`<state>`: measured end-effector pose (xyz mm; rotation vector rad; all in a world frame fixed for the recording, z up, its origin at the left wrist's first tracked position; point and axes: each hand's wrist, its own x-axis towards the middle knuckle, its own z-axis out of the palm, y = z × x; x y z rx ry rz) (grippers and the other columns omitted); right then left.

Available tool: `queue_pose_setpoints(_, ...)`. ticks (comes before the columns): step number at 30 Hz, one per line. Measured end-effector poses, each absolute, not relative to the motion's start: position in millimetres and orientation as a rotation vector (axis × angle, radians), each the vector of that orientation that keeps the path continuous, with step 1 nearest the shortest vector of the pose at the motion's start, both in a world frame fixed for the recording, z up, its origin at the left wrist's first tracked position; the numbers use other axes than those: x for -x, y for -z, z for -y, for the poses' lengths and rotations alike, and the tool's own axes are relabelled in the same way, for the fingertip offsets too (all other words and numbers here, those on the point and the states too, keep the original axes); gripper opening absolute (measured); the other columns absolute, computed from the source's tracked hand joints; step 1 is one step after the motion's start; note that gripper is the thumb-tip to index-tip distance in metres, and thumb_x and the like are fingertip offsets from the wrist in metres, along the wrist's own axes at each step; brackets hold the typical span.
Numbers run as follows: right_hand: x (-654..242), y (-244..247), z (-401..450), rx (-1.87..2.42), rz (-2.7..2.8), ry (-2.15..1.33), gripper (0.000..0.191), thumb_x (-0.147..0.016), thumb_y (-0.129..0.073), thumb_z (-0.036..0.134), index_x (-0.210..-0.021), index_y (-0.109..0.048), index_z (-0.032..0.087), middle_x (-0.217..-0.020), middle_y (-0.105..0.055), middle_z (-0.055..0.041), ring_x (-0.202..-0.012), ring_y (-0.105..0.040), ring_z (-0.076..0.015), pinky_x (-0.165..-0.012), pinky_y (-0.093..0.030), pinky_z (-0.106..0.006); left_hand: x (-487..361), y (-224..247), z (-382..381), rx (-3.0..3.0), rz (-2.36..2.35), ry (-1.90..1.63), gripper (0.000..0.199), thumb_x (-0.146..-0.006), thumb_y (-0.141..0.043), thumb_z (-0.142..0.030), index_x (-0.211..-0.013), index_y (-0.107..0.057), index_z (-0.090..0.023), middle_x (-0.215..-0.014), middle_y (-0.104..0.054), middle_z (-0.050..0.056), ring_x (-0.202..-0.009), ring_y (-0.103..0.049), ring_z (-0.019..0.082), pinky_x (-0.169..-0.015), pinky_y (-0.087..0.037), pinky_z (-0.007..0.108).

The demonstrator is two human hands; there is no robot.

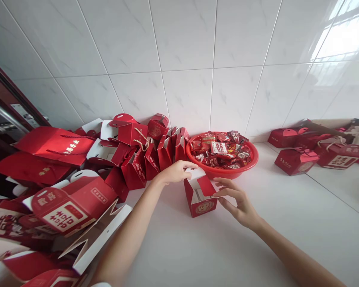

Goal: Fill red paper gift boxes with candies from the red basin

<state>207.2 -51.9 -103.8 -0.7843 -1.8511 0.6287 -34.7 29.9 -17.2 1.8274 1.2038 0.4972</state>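
A small red gift box (201, 205) stands upright on the white surface with its top flaps unfolded and its pale inside showing. My left hand (177, 172) pinches the back flap at its white inner side. At the box's right edge is my right hand (241, 203), its thumb and index fingertip closed at a flap edge while the other fingers are spread. Just behind the box sits a red plastic basin (253, 161), heaped with red-wrapped sweets (218, 147).
Several open red boxes (137, 169) and red paper bags (60, 145) crowd the left side. Closed red boxes (296, 160) stand at the right, one box (341, 153) with a rope handle. A tiled wall (188, 95) rises along the back.
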Motion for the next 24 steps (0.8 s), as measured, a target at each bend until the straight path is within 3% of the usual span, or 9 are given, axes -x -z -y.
queue_pose_setpoints(5,-202.1,96.7,55.6,0.935,1.695,-0.884,0.034,-0.096,-0.053,0.046,-0.081,-0.074,0.024,-0.127,-0.062,-0.0090,-0.109,-0.062,-0.0245,-0.092,-0.053,-0.038,50.5,21.1,-39.2,-1.633,-1.015,-0.333,0.068,-0.066,-0.070,-0.020,-0.134,-0.062,-0.017,-0.121,-0.071,0.009,-0.114,-0.062,0.027,-0.090,-0.049,0.034)
queue_pose_setpoints(8,-202.6,94.4,55.0,0.947,1.669,-0.939,0.037,-0.096,-0.052,0.048,-0.080,-0.074,0.024,-0.129,-0.060,-0.0088,-0.116,-0.058,-0.0266,-0.095,-0.051,-0.039,53.6,28.3,-42.0,-1.611,-0.873,-0.337,0.071,-0.066,-0.074,-0.022,-0.136,-0.060,-0.018,-0.122,-0.070,0.009,-0.117,-0.060,0.027,-0.094,-0.047,0.034)
queue_pose_setpoints(14,-210.8,84.3,54.7,0.935,1.912,-1.100,0.038,-0.096,-0.043,0.042,-0.119,-0.072,0.035,-0.162,-0.030,0.0012,-0.147,-0.026,-0.0324,-0.113,-0.035,-0.052,32.5,42.6,-41.3,-1.652,-0.737,-0.386,0.057,-0.071,-0.073,-0.027,-0.127,-0.067,-0.022,-0.138,-0.061,0.009,-0.131,-0.050,0.029,-0.106,-0.040,0.039)
queue_pose_setpoints(17,-211.1,80.9,55.7,0.922,2.035,-1.084,0.040,-0.094,-0.042,0.039,-0.124,-0.069,0.035,-0.165,-0.020,0.0035,-0.150,-0.018,-0.0329,-0.118,-0.024,-0.057,23.9,43.7,-38.3,-1.671,-0.696,-0.364,0.054,-0.072,-0.071,-0.028,-0.126,-0.068,-0.023,-0.137,-0.063,0.008,-0.135,-0.047,0.030,-0.111,-0.036,0.040)
queue_pose_setpoints(20,-211.3,79.2,57.2,0.947,2.028,-1.033,0.034,-0.094,-0.046,0.039,-0.117,-0.069,0.030,-0.164,-0.023,-0.0003,-0.149,-0.023,-0.0316,-0.117,-0.027,-0.054,24.8,44.4,-38.1,-1.652,-0.629,-0.360,0.056,-0.073,-0.071,-0.025,-0.128,-0.066,-0.022,-0.134,-0.065,0.008,-0.131,-0.051,0.031,-0.109,-0.037,0.043)
queue_pose_setpoints(24,-214.0,78.0,58.2,0.925,1.875,-0.900,0.020,-0.092,-0.056,0.042,-0.103,-0.060,0.026,-0.155,-0.039,-0.0080,-0.140,-0.039,-0.0299,-0.110,-0.038,-0.047,31.9,49.0,-42.6,-1.609,-0.590,-0.354,0.065,-0.067,-0.076,-0.016,-0.131,-0.065,-0.023,-0.135,-0.065,0.009,-0.126,-0.056,0.030,-0.106,-0.042,0.043)
